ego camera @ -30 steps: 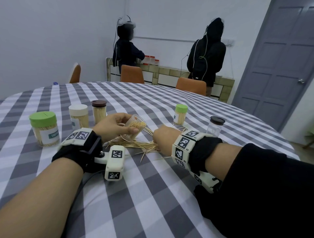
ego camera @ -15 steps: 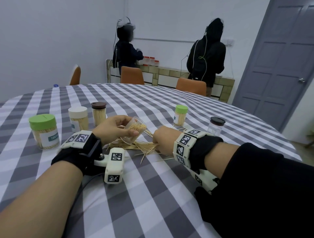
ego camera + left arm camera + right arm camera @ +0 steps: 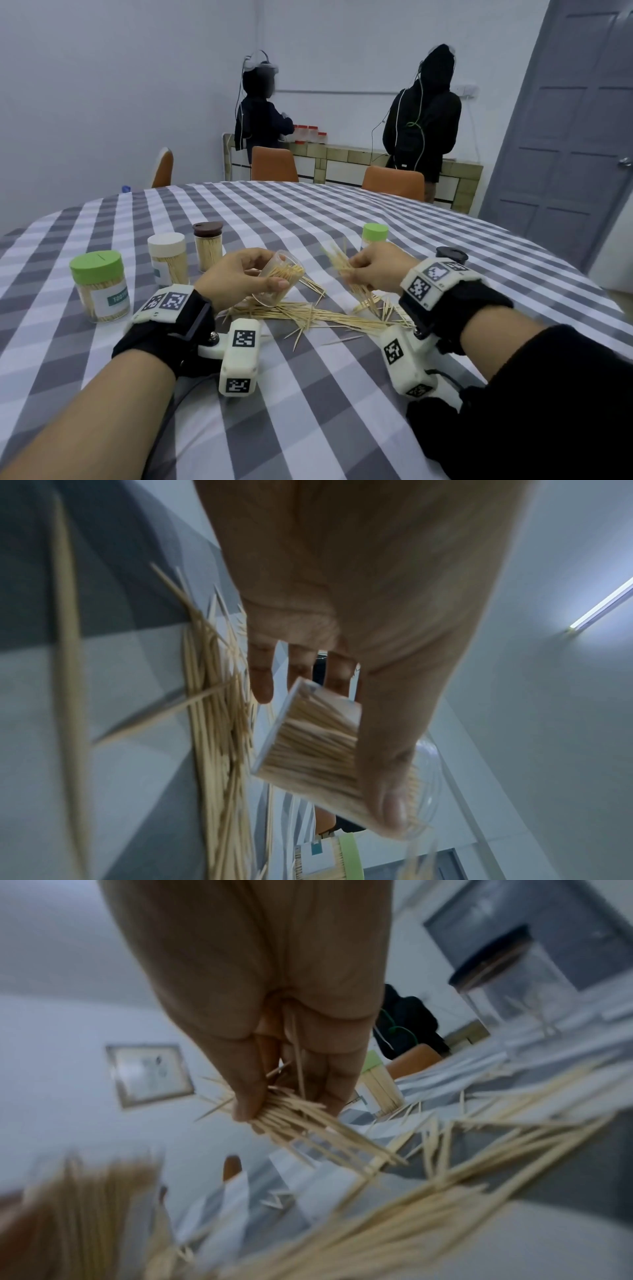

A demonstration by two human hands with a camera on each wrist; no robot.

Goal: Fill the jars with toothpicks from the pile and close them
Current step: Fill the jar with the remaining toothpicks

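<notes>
Left hand [image 3: 239, 279] curls thumb and fingers round a clear plastic jar [image 3: 279, 282], lidless, tilted with its mouth toward the right and partly packed with thin pale wooden sticks; it is held just above the cloth. Right hand [image 3: 375, 270] pinches a splayed bundle [image 3: 346, 270] of toothpicks, raised off the table, a short way right of the jar mouth.

Table [image 3: 308, 421]: round, under a smooth grey-and-white checked cloth.

Pile [image 3: 308, 315]: loose, criss-crossed sticks lying flat between and just near of the two hands.

Closed cylindrical jars, filled: big green-lidded one [image 3: 101, 286] at far left, cream-lidded one [image 3: 168, 257], slim brown-lidded one [image 3: 208, 245], small green-lidded one [image 3: 374, 236] beyond the right hand. A dark-lidded clear jar [image 3: 451, 255] stands behind the right wrist.
</notes>
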